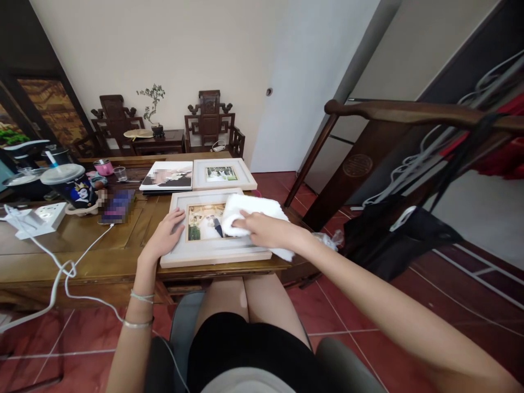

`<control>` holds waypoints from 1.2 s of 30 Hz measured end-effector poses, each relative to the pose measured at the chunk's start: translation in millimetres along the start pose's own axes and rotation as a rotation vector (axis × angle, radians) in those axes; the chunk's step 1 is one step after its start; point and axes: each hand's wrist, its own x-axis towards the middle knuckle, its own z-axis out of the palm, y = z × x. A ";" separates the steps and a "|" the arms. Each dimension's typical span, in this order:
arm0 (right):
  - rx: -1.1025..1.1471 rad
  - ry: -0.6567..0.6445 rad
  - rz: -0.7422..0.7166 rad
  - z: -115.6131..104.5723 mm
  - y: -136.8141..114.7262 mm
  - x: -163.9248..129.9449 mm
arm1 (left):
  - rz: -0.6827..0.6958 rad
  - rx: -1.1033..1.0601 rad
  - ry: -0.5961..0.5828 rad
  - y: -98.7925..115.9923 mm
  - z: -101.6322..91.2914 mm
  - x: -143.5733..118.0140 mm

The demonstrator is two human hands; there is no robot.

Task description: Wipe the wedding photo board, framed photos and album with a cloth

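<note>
A cream wall [164, 60] fills the upper left of the frame, with a pale door [303, 82] at upper centre and red floor tiles [352, 311] across the bottom. Against the wall stand 2 carved dark chairs [209, 121] with a small side table [158, 141] between them, holding a potted sprig [153, 103]. At the right edge, a dark wooden rail [409, 112] carries white cables and black cloth.

A long brown wooden table [82, 240] spans the left half of the frame. At its near edge, centre frame, lies the large picture frame [213, 256], flat, with a pale wood border, wide white mat and a colour photo in the middle. The left hand [166, 232] rests flat, fingers spread, on the frame's left border. The right hand [262, 228] presses a folded white cloth [254, 210] onto the photo's right side, fingers curled over the cloth's edge.

Just behind lie a second, smaller frame [223, 173] and a photo print [167, 177] on a dark book. At left sit a dark cup [73, 188] with a lid and straw, bearing a cartoon figure, a phone [117, 206], a white power strip [39, 218] with a trailing cable [61, 267], and a small pink pot [103, 167]. No writing is legible.
</note>
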 end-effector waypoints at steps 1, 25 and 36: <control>-0.001 0.051 0.010 3.9 6.0 13.8 | 0.001 0.001 -0.003 -0.3 -0.3 -0.1; -0.012 -0.007 -0.133 18.8 -25.9 -34.0 | 0.001 0.006 0.025 2.2 1.8 -0.2; -0.084 0.385 0.003 33.6 40.8 77.2 | 0.010 -0.024 0.018 -2.9 1.9 0.4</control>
